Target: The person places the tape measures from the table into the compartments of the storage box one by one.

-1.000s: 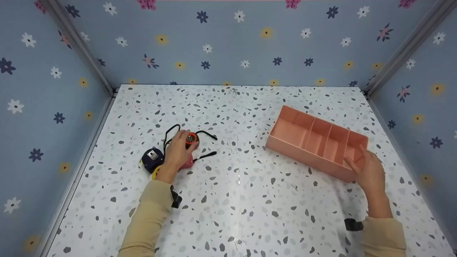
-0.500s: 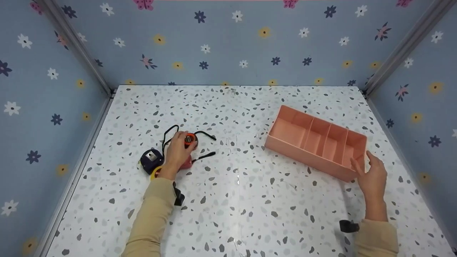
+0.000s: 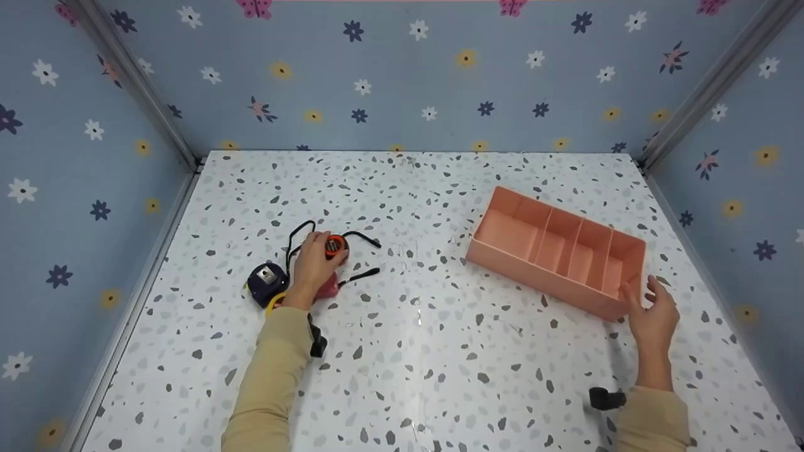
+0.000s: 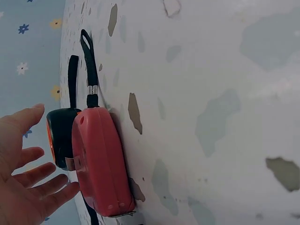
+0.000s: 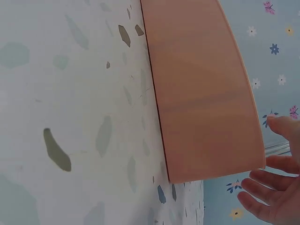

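My left hand hovers over a small cluster of tape measures on the left of the table, its fingers loosely bent. Just past the fingertips lies a black-and-orange tape measure; a red tape measure with a black wrist strap is beside it. A navy tape measure sits left of the wrist, and a yellow-edged one is partly hidden under it. My right hand, fingers spread and holding nothing, is at the near right end of a pink divided box; whether the thumb touches the rim cannot be told.
The box's compartments are divided by thin upright walls. Flower-patterned panels close off the back and both sides of the speckled table. Black straps spread out from the tape measures.
My right hand has drawn back from inside the box's end compartment to its outer near corner. The left hand has barely moved, and the box and tape measures stay in place.
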Action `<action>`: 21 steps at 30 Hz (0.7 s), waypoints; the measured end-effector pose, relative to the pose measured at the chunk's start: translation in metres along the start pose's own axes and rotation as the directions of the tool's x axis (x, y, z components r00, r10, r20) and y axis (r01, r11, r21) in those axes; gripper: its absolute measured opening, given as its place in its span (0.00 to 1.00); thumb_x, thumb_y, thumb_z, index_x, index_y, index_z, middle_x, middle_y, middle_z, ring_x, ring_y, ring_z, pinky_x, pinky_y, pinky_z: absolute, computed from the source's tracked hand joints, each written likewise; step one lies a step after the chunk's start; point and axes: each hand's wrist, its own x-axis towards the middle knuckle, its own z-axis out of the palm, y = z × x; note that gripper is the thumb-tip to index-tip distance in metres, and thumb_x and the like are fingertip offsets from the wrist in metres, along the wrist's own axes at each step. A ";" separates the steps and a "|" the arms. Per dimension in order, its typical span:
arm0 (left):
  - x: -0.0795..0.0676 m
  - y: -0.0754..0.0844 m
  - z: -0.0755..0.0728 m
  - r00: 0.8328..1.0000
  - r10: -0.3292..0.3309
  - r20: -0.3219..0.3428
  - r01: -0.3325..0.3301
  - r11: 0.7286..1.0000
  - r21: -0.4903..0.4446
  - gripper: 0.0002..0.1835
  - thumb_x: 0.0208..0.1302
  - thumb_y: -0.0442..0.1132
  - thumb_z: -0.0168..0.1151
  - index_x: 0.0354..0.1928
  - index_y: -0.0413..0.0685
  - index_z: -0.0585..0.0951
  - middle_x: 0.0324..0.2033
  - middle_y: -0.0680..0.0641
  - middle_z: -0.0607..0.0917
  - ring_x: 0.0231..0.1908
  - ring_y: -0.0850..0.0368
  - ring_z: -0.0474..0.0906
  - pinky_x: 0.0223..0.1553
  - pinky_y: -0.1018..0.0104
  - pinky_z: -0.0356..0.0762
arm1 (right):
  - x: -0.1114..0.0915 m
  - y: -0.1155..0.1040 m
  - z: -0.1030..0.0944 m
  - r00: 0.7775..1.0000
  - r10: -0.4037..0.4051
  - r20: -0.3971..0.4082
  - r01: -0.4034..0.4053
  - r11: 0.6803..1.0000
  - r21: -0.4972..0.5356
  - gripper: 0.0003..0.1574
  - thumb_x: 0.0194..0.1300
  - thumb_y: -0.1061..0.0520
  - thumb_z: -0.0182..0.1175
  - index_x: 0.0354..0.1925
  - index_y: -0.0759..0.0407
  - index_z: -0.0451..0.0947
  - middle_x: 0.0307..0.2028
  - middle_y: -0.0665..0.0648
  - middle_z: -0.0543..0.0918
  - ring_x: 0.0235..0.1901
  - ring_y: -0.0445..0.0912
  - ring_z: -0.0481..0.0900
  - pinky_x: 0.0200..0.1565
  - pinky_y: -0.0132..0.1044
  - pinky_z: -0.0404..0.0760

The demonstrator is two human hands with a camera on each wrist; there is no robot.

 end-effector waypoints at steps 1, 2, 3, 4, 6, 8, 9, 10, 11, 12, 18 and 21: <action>0.000 -0.001 0.000 1.000 -0.003 0.005 0.003 1.000 -0.001 0.29 0.56 0.47 0.60 0.55 0.35 0.70 0.51 0.35 0.69 0.50 0.42 0.67 0.49 0.51 0.66 | 0.005 0.012 0.006 1.000 0.009 -0.009 -0.009 1.000 -0.001 0.44 0.57 0.35 0.51 0.64 0.57 0.58 0.57 0.62 0.67 0.53 0.56 0.67 0.49 0.50 0.69; 0.001 -0.001 0.001 1.000 -0.007 0.010 0.007 1.000 -0.002 0.30 0.56 0.47 0.60 0.55 0.35 0.69 0.51 0.35 0.69 0.50 0.42 0.67 0.49 0.51 0.66 | 0.010 0.021 0.009 1.000 0.014 -0.002 -0.014 1.000 0.007 0.45 0.56 0.33 0.50 0.64 0.55 0.58 0.58 0.61 0.67 0.54 0.55 0.67 0.50 0.49 0.69; 0.001 -0.001 0.001 1.000 -0.011 0.016 0.011 1.000 -0.004 0.30 0.55 0.47 0.61 0.56 0.35 0.69 0.51 0.35 0.68 0.50 0.43 0.67 0.49 0.51 0.66 | 0.012 0.026 0.011 1.000 0.023 0.004 -0.023 0.999 0.023 0.45 0.55 0.33 0.51 0.64 0.55 0.57 0.58 0.60 0.66 0.54 0.55 0.67 0.50 0.49 0.70; 0.001 -0.001 0.001 1.000 -0.014 0.022 0.014 1.000 -0.007 0.30 0.55 0.47 0.61 0.56 0.35 0.69 0.51 0.36 0.68 0.50 0.43 0.67 0.49 0.51 0.66 | 0.012 0.025 0.012 0.999 0.045 0.009 -0.045 0.999 0.021 0.46 0.55 0.32 0.49 0.65 0.54 0.57 0.59 0.59 0.66 0.54 0.53 0.67 0.50 0.47 0.70; 0.002 -0.001 0.002 0.999 -0.021 0.033 0.022 1.000 -0.012 0.31 0.55 0.47 0.61 0.57 0.36 0.68 0.52 0.35 0.68 0.50 0.42 0.66 0.50 0.51 0.66 | 0.004 0.006 0.004 0.997 0.076 0.023 -0.078 0.995 0.069 0.44 0.58 0.36 0.50 0.64 0.57 0.57 0.58 0.62 0.66 0.54 0.56 0.67 0.52 0.48 0.68; 0.003 -0.001 0.002 0.999 -0.029 0.043 0.029 0.999 -0.015 0.32 0.55 0.47 0.61 0.58 0.36 0.67 0.53 0.35 0.67 0.51 0.42 0.66 0.50 0.51 0.66 | -0.008 -0.018 -0.007 0.993 0.109 0.045 -0.113 0.988 0.103 0.41 0.59 0.40 0.52 0.63 0.60 0.58 0.57 0.65 0.67 0.54 0.57 0.67 0.53 0.46 0.67; 0.003 0.000 0.002 0.998 -0.029 0.048 0.030 0.999 -0.013 0.32 0.55 0.47 0.61 0.58 0.36 0.67 0.53 0.35 0.67 0.51 0.42 0.65 0.50 0.50 0.65 | -0.014 -0.032 -0.013 0.992 0.117 0.055 -0.123 0.986 0.115 0.39 0.61 0.42 0.51 0.63 0.63 0.59 0.57 0.67 0.67 0.54 0.59 0.67 0.53 0.46 0.67; 0.004 0.000 0.003 0.998 -0.030 0.051 0.030 0.999 -0.012 0.32 0.55 0.47 0.61 0.58 0.36 0.67 0.53 0.35 0.67 0.52 0.42 0.65 0.50 0.50 0.65 | -0.020 -0.043 -0.018 0.990 0.127 0.063 -0.134 0.983 0.127 0.38 0.62 0.44 0.51 0.62 0.64 0.59 0.56 0.68 0.67 0.54 0.60 0.66 0.53 0.47 0.67; 0.004 0.000 0.003 0.998 -0.032 0.053 0.032 0.999 -0.009 0.32 0.55 0.47 0.61 0.58 0.36 0.67 0.54 0.34 0.66 0.52 0.42 0.65 0.50 0.50 0.65 | -0.022 -0.047 -0.019 0.989 0.130 0.065 -0.138 0.981 0.138 0.36 0.62 0.45 0.51 0.62 0.65 0.59 0.55 0.69 0.67 0.54 0.60 0.67 0.53 0.47 0.67; 0.005 0.000 0.003 0.998 -0.033 0.055 0.033 0.999 -0.008 0.32 0.55 0.47 0.61 0.58 0.36 0.67 0.54 0.34 0.66 0.52 0.42 0.65 0.50 0.50 0.65 | -0.023 -0.048 -0.020 0.988 0.139 0.070 -0.148 0.979 0.141 0.36 0.62 0.45 0.50 0.62 0.65 0.59 0.55 0.69 0.67 0.54 0.59 0.67 0.53 0.46 0.67; 0.005 0.000 0.005 0.997 -0.037 0.062 0.038 0.999 -0.017 0.32 0.55 0.46 0.61 0.59 0.36 0.66 0.54 0.34 0.66 0.52 0.41 0.64 0.50 0.51 0.65 | -0.018 -0.036 -0.012 0.972 0.218 0.092 -0.232 0.954 0.188 0.40 0.61 0.41 0.50 0.62 0.64 0.59 0.58 0.67 0.65 0.57 0.55 0.64 0.55 0.40 0.66; 0.006 -0.001 0.005 0.997 -0.041 0.062 0.043 0.999 -0.029 0.32 0.55 0.45 0.61 0.59 0.36 0.66 0.53 0.34 0.66 0.52 0.42 0.64 0.50 0.51 0.65 | -0.006 -0.011 0.000 0.970 0.234 0.072 -0.243 0.951 0.189 0.42 0.58 0.37 0.51 0.62 0.61 0.62 0.58 0.65 0.66 0.56 0.52 0.66 0.52 0.34 0.68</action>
